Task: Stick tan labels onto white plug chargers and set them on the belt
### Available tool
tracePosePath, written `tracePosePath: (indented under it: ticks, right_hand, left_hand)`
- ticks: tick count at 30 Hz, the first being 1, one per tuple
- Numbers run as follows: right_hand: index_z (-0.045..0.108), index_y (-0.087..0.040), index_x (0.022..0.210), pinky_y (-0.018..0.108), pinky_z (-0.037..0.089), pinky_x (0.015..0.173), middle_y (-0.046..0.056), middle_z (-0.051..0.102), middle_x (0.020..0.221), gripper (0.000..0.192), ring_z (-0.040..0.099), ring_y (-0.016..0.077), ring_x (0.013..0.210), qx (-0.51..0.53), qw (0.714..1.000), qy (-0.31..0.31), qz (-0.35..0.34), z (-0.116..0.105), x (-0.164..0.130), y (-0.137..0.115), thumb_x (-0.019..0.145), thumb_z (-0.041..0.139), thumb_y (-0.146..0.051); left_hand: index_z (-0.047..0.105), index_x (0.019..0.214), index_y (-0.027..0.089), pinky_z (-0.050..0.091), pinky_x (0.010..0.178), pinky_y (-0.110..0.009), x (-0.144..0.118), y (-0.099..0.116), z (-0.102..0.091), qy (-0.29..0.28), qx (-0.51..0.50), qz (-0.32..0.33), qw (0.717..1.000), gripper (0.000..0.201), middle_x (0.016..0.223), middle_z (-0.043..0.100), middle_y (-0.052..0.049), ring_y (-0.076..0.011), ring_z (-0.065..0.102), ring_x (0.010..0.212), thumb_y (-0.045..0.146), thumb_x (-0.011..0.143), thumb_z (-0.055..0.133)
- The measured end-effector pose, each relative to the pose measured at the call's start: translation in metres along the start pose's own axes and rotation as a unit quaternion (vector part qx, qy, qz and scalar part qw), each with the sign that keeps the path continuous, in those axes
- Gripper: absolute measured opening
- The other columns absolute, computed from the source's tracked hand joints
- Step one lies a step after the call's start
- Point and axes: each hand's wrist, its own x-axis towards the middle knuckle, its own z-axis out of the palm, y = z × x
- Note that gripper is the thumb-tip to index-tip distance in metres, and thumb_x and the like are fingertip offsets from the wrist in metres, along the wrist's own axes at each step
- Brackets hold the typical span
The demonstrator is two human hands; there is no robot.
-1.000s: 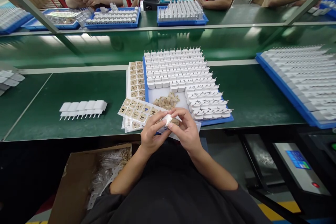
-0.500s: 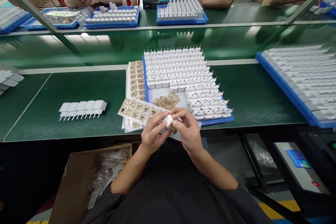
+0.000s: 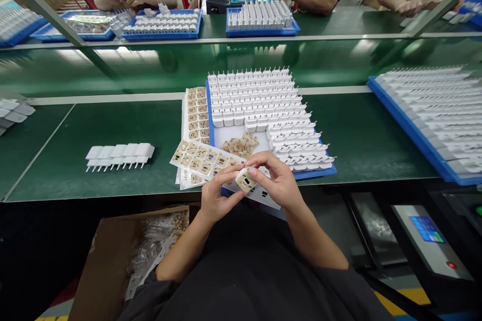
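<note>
Basically, both hands are on one part: a white adapter [image 3: 246, 180] sits between them, just above the near edge of the tray. Left hand [image 3: 218, 194]: half curled, fingers on the adapter's left side, thumb under its lower edge. Right hand [image 3: 280, 179]: index arched over the top, thumb at the upper right of the patterned face. Grip is a light two-hand pinch, neither hand clenched. Face points up toward the camera, tan with green marks and dark rectangles; finer detail too small to read.

Blue tray [image 3: 320, 172] just beyond the hands carries rows of white plugs [image 3: 252, 95], pins up, plus a pile of tan pieces [image 3: 240, 144]. Sticker sheet [image 3: 203, 158] lies near the left hand, beside the tray. Row of white units [image 3: 119, 154] sits farther left on the green surface [image 3: 56, 170].
</note>
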Motion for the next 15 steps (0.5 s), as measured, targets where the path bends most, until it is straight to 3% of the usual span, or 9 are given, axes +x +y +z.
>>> tracePosePath:
  ticks: [3,6,8,10,12,15]
  right_hand:
    - [0.070,-0.026,0.093,0.041,0.055,0.088,0.005,0.072,0.099,0.007,0.067,0.0224,0.096,-0.071,0.993,0.010,-0.091,0.005,0.002,-0.005,0.095,0.064,-0.026]
    - [0.067,-0.026,0.092,0.041,0.056,0.083,0.005,0.070,0.094,0.006,0.067,0.0222,0.090,-0.054,0.986,-0.004,-0.157,0.010,0.000,-0.004,0.096,0.063,-0.028]
    - [0.064,-0.026,0.094,0.037,0.056,0.075,0.004,0.068,0.087,0.009,0.066,0.0207,0.083,-0.018,0.991,0.028,-0.127,0.013,0.001,0.002,0.099,0.059,-0.031]
    - [0.064,-0.025,0.096,0.035,0.056,0.072,0.004,0.068,0.087,0.010,0.065,0.0199,0.080,-0.045,0.993,0.087,-0.068,0.015,0.007,0.012,0.100,0.057,-0.031]
    - [0.066,-0.024,0.102,0.037,0.057,0.075,0.006,0.070,0.093,0.013,0.067,0.0211,0.082,-0.137,0.984,0.106,-0.033,0.015,0.016,0.025,0.100,0.056,-0.032]
    - [0.068,-0.021,0.112,0.045,0.057,0.082,0.012,0.073,0.103,0.024,0.069,0.0271,0.090,-0.280,0.956,0.080,-0.045,0.016,0.028,0.041,0.101,0.050,-0.032]
  left_hand:
    - [0.062,0.124,0.023,0.060,0.100,-0.044,-0.001,0.003,-0.002,0.012,-0.002,-0.059,0.998,0.044,0.125,0.073,-0.014,-0.0276,0.071,0.118,0.022,0.084,0.079]
    - [0.063,0.122,0.021,0.063,0.093,-0.037,-0.001,0.003,-0.006,0.039,-0.023,-0.132,0.990,0.038,0.115,0.075,-0.012,-0.0239,0.075,0.105,0.027,0.086,0.076]
    - [0.064,0.119,0.020,0.064,0.089,-0.034,-0.002,0.000,-0.012,0.067,-0.025,-0.157,0.985,0.037,0.109,0.076,-0.010,-0.0228,0.076,0.100,0.030,0.086,0.077]
    - [0.064,0.117,0.020,0.063,0.088,-0.034,-0.003,-0.004,-0.022,0.097,-0.002,-0.173,0.980,0.036,0.107,0.076,-0.010,-0.0227,0.076,0.099,0.032,0.085,0.077]
    - [0.064,0.117,0.020,0.062,0.090,-0.034,-0.003,-0.009,-0.037,0.121,0.039,-0.186,0.974,0.036,0.109,0.075,-0.010,-0.0228,0.075,0.100,0.034,0.085,0.075]
    - [0.063,0.119,0.019,0.059,0.090,-0.036,0.001,-0.014,-0.071,0.158,0.135,-0.197,0.958,0.038,0.112,0.073,-0.010,-0.0229,0.072,0.099,0.036,0.086,0.071]
